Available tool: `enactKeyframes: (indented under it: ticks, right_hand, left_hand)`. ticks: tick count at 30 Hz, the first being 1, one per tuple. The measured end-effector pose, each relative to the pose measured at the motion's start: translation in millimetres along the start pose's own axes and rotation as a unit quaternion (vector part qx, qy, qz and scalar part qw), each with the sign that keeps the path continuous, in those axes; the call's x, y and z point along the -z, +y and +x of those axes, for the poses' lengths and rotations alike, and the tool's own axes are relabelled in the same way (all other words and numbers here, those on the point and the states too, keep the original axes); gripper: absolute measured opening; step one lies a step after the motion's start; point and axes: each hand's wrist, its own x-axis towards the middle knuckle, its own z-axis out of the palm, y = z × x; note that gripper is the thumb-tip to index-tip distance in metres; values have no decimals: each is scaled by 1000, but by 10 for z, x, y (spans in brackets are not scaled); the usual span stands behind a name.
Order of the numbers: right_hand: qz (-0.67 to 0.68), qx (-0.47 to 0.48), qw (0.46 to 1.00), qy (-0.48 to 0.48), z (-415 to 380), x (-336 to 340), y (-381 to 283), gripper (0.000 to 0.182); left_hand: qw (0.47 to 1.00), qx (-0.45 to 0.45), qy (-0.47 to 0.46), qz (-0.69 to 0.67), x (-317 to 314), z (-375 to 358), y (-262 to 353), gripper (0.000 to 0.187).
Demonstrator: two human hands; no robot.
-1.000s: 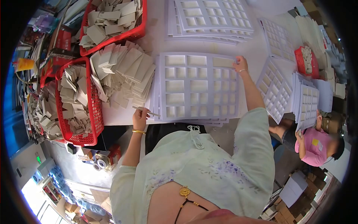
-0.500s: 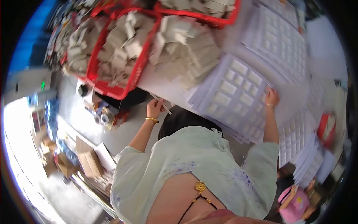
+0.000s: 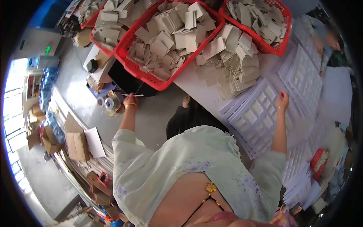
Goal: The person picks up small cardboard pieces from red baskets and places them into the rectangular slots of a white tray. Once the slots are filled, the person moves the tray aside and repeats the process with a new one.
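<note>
My left hand (image 3: 130,100) is out to the left over the floor, away from the table. Its fingers close on a thin white stick (image 3: 137,95) whose exact kind I cannot make out. My right hand (image 3: 282,101) is at the right edge of a stack of white cutout sheets (image 3: 247,115), which have rows of rectangular windows. Its fingers are curled together; whether they hold anything is hidden. Behind the stack, a loose heap of small grey-white card pieces (image 3: 238,68) lies on the table (image 3: 189,77).
Red plastic baskets, one (image 3: 166,84) at the table's left edge and another (image 3: 281,47) farther back, hold many card pieces. More windowed sheets (image 3: 302,81) lie to the right. Tape rolls (image 3: 109,103) and a cardboard box (image 3: 77,145) are at left. Another person (image 3: 329,39) is at far right.
My left hand has swung outward to the left, still with the white stick. The view has turned, shifting baskets and sheets to the right. My right hand stays by the sheet stack.
</note>
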Motion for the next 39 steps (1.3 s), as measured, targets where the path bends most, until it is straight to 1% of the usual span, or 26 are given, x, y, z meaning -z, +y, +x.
enactKeyframes:
  ticks: [2,3,4,6,10,13,14,15,16,18,21,24,25,26,27,28,29,30,32,33,34,35,36,37,38,39]
  right_hand:
    - [45,-6,999,10,162,-142,-354,17]
    - [74,-10,997,11,244,-186,-484,17]
    - [77,-7,997,20,327,-185,-702,16]
    - [76,3,997,26,551,-211,-1058,16]
    - [92,44,994,27,1164,-406,-1474,14]
    - [91,83,992,16,1722,-703,-1781,14]
    - [69,43,997,-12,1901,-862,-1810,18]
    - [49,41,998,-16,2057,-984,-1902,20]
    - [44,-25,996,-78,2231,-1141,-1931,30]
    - [-111,-37,990,-82,2466,-1391,-2097,45]
    - [-192,-90,966,-146,2653,-1530,-2422,54]
    - [-201,-68,951,-224,2817,-1687,-2221,46]
    - [-205,-41,958,-194,2824,-1695,-2155,37]
    - [-159,-60,972,-161,2814,-1693,-2087,35]
    - [-114,-79,982,-125,2803,-1662,-2006,33]
    - [-72,-99,989,-87,2782,-1606,-1903,31]
    - [-38,-51,998,-15,2739,-1546,-1785,28]
    - [21,-51,998,14,2694,-1420,-1722,26]
    - [137,-50,986,75,2544,-1073,-1672,24]
    - [115,-6,988,105,2442,-939,-1557,29]
    - [222,-60,968,96,2314,-786,-1513,35]
    - [325,-113,935,87,2165,-595,-1500,40]
    - [424,-164,887,79,2002,-388,-1497,47]
    - [409,-191,889,76,1822,-130,-1500,53]
    - [395,-218,890,73,1631,120,-1481,61]
    - [385,-238,888,83,1434,313,-1418,60]
  left_hand:
    - [997,-1,36,68,-297,-171,611,17]
    - [996,23,-74,-50,-69,626,562,23]
    - [969,71,-176,-157,139,1365,527,30]
    - [995,86,-41,-10,-18,1624,702,42]
    - [996,-3,-35,83,-201,1396,821,37]
    - [984,-115,-61,119,-239,1160,861,37]
    - [980,-147,-60,121,-246,1096,896,34]
    - [976,-183,-33,114,-264,958,967,31]
    - [970,-219,-6,106,-305,750,1074,29]
    - [928,-337,57,149,-311,473,1295,24]
    - [830,-488,126,241,-573,-324,1767,22]
    - [783,-592,21,190,-1019,-840,2025,20]
    - [717,-652,19,247,-1318,-1154,2113,19]
    - [601,-752,-15,269,-1585,-1225,2178,17]
    - [573,-772,-65,268,-1961,-1557,2216,14]
    - [569,-761,-131,284,-2295,-1788,2187,15]
    - [579,-740,-229,254,-2642,-1874,2066,18]
    - [518,-754,-278,293,-2993,-2038,1971,19]
    - [448,-763,-385,264,-3805,-2518,1673,19]
    - [411,-781,-413,223,-4231,-2806,1540,17]
    - [388,-766,-462,222,-4633,-3003,1430,16]
    - [391,-761,-461,235,-5029,-3104,1252,20]
    - [386,-758,-434,297,-5377,-3180,1089,26]
    - [379,-761,-420,317,-5719,-3179,909,35]
    - [358,-769,-374,375,-5992,-3145,746,41]
    - [334,-773,-326,429,-6211,-3162,620,46]
